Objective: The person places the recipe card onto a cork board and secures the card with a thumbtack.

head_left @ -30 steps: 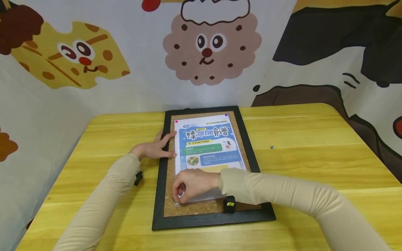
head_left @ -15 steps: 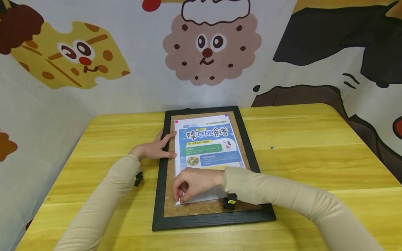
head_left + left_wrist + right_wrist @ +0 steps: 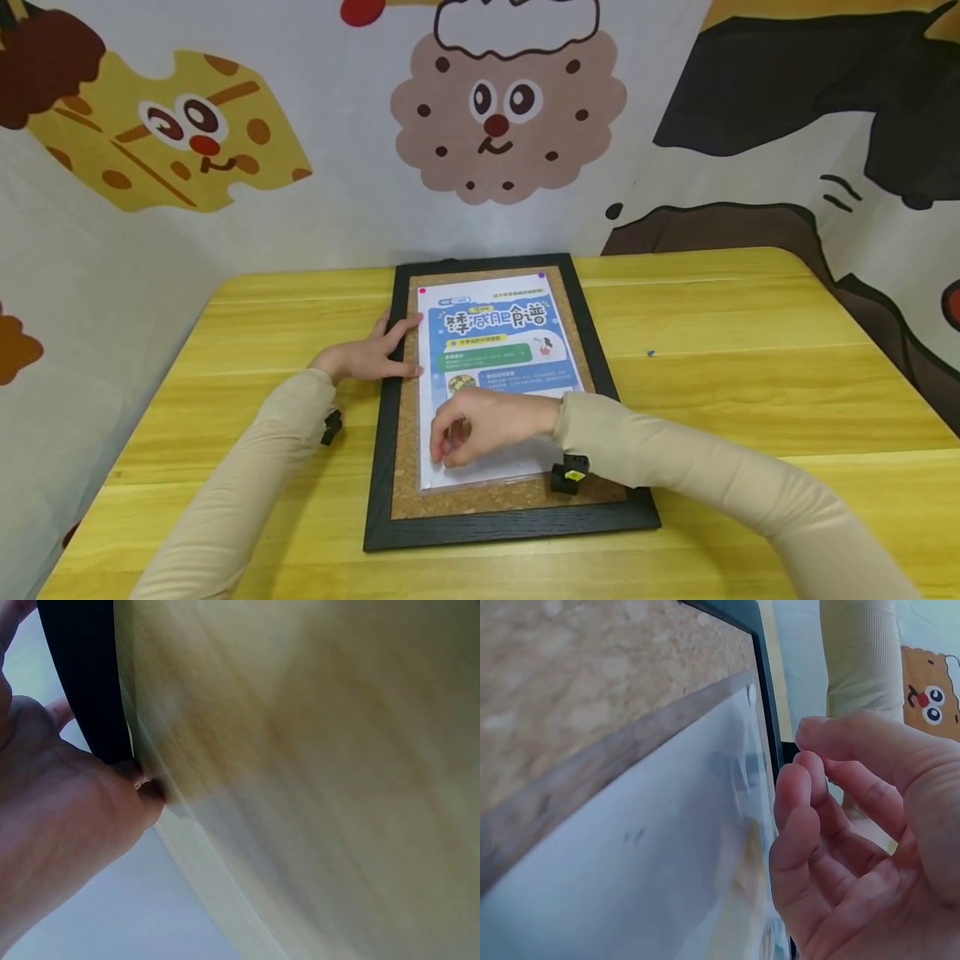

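Pinning, apparently, blue-and-white rectangular paper sheet (image 3: 491,367) to black-framed cork board (image 3: 465,502), picture centre | right hand (image 3: 491,422) hovering, fingers loosely curled, seemingly empty | left hand (image 3: 366,358) bracing, fingers spread | likely needing lower-right corner

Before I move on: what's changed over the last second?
The right hand has let go at the poster's near-left corner, lifting away and shifting right and slightly forward; a white pin shows at that corner, clear of the fingers.

Unchanged: left hand across the frame's left side, poster, pink pin, purple pin.
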Motion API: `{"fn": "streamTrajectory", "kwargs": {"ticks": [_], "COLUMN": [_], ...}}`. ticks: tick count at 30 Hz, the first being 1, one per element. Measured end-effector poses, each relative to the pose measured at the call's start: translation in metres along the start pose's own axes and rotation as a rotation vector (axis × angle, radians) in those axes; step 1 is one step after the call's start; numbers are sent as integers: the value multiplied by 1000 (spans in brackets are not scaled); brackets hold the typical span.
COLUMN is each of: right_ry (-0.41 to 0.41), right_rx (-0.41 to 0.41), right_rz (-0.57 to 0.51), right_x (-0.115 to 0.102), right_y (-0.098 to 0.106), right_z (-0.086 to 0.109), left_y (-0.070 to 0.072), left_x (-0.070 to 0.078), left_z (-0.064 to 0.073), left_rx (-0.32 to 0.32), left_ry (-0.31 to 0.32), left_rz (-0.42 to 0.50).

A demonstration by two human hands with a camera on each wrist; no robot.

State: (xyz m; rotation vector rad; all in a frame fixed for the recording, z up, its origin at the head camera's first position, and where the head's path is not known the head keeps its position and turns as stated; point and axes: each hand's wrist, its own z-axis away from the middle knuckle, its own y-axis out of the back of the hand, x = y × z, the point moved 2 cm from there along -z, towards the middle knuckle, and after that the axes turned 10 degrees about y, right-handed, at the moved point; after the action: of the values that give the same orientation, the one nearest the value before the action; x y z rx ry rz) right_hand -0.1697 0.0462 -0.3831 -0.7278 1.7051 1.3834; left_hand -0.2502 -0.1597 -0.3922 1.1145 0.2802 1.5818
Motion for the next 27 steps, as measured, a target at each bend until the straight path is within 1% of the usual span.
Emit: {"fn": "streamTrajectory", "kwargs": {"ticks": [4,11,18,23,27], "right_ry": [-12,-51,-66,-73,-74], "right_rx": [17,50,99,133,141], "right_rz": [-9,-11,-17,-26,-1], "right_x": [3,2,2,1,2], "right_y": [3,7,15,21,24], "right_z": [7,20,34,42,48], "left_y": [0,-1,-1,0,0], "left_x": [0,-1,-1,0,0], "left_z": [-1,-2,-2,0,0], "left_rx": [-4,1,9,8,6], "left_ry": [15,6,13,1,-11], "left_rz": [8,4,4,12,15]}}
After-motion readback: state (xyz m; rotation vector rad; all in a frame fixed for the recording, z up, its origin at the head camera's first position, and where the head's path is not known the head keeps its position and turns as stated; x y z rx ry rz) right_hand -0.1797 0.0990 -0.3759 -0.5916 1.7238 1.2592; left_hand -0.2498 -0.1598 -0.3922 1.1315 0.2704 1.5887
